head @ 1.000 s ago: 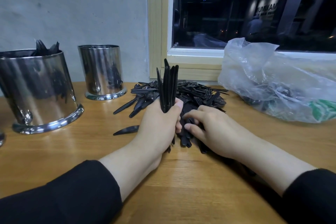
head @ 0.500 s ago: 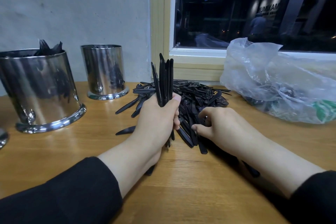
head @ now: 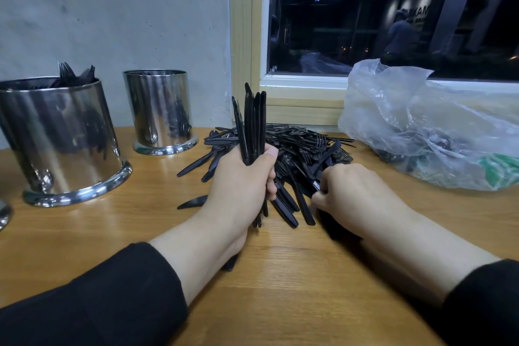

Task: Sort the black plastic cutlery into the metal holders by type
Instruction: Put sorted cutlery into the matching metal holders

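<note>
**A:** What were the hands doing?

**B:** The left hand [head: 241, 185] gripped an upright bundle of black knives [head: 251, 123], fingers curled tight around the handles. The right hand [head: 356, 194] reached into the loose cutlery pile [head: 297, 149] on the wooden table [head: 140, 222], fingers curled and pinching one piece.

**A:** And the holders?

**B:** The large metal holder [head: 61, 137] stood at far left with forks poking out; the smaller holder [head: 160, 112] stood nearer the pile. A clear plastic bag [head: 427, 126] lay to the right.

**A:** Any risk?

**B:** Probably. The bundle looked full, so adding another piece could have loosened the grip and spilled knives. Tangled pieces might also have dragged neighbours out.
</note>
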### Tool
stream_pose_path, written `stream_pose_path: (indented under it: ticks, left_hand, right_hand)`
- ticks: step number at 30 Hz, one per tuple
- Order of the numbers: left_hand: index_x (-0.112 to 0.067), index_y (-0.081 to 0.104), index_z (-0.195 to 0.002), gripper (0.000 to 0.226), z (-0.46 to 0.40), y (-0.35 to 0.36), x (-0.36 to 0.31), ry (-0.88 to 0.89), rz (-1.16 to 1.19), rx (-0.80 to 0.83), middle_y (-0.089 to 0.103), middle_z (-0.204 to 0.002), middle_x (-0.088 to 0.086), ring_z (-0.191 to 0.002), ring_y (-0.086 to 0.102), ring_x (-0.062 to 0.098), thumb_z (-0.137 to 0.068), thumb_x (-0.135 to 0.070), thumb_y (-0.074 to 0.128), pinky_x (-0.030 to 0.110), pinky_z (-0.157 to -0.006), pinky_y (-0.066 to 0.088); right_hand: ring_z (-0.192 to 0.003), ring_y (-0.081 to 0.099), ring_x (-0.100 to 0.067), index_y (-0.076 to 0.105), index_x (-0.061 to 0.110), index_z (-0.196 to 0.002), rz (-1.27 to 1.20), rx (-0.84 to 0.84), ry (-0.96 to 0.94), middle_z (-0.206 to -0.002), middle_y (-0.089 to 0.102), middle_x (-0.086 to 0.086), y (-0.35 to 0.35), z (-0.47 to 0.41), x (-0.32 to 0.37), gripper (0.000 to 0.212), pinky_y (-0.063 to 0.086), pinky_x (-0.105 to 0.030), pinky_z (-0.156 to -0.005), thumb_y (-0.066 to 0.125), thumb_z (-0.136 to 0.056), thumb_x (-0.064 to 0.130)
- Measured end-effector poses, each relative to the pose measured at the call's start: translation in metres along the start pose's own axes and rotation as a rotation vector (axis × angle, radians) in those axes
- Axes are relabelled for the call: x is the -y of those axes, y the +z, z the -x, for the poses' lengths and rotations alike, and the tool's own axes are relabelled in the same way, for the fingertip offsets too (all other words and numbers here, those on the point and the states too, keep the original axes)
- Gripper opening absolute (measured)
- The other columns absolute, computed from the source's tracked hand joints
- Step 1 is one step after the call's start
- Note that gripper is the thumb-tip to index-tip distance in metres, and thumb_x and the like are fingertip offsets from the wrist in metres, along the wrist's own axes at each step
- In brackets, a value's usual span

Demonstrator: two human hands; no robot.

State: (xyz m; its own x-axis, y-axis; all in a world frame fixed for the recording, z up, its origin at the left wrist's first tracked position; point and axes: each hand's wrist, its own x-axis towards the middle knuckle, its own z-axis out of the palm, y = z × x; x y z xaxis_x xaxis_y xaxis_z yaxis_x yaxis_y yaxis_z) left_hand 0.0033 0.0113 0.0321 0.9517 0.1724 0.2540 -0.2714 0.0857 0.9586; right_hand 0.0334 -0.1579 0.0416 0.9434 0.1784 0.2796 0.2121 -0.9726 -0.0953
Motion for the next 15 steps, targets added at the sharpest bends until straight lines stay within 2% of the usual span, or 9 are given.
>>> stream_pose_path:
  ticks: [7, 9, 12, 15]
  left_hand:
    - [-0.022, 0.066, -0.096, 0.008, -0.001, 0.000, -0.001, -0.006, 0.014, -0.016, 0.056, -0.070, -0.004, -0.061, 0.054, 0.012, -0.102, -0.025, 0.061, 0.025, -0.057, 0.049]
    - [-0.020, 0.064, -0.091, 0.011, -0.001, -0.001, -0.001, -0.020, 0.031, -0.033, 0.053, -0.067, -0.002, -0.058, 0.052, 0.012, -0.102, -0.025, 0.062, 0.025, -0.055, 0.049]
    - [-0.016, 0.054, -0.078, 0.029, -0.002, -0.003, -0.001, -0.074, 0.057, -0.052, 0.048, -0.062, 0.001, -0.055, 0.047, 0.015, -0.100, -0.031, 0.065, 0.023, -0.048, 0.044]
    - [-0.013, 0.056, -0.081, 0.031, -0.002, -0.003, -0.002, -0.108, 0.086, -0.046, 0.046, -0.062, 0.000, -0.056, 0.045, 0.015, -0.096, -0.037, 0.069, 0.025, -0.051, 0.043]
  right_hand:
    - [-0.074, 0.064, -0.022, 0.069, 0.014, -0.084, -0.165, 0.020, 0.061, -0.076, 0.067, -0.005, -0.007, 0.000, -0.003, 0.020, 0.051, -0.031, -0.062, 0.063, -0.087, 0.032]
    - [-0.066, 0.063, -0.014, 0.067, 0.017, -0.078, -0.310, 0.008, 0.068, -0.070, 0.068, -0.001, -0.011, 0.001, -0.006, 0.017, 0.049, -0.029, -0.058, 0.063, -0.087, 0.031]
    - [-0.053, 0.052, -0.008, 0.064, 0.017, -0.073, -0.554, -0.014, 0.013, -0.063, 0.064, 0.002, -0.014, 0.003, -0.006, 0.017, 0.044, -0.028, -0.056, 0.061, -0.087, 0.027]
    - [-0.052, 0.046, -0.006, 0.062, 0.016, -0.073, -0.728, -0.080, -0.057, -0.061, 0.059, 0.006, -0.016, 0.006, 0.001, 0.014, 0.041, -0.026, -0.058, 0.061, -0.087, 0.022]
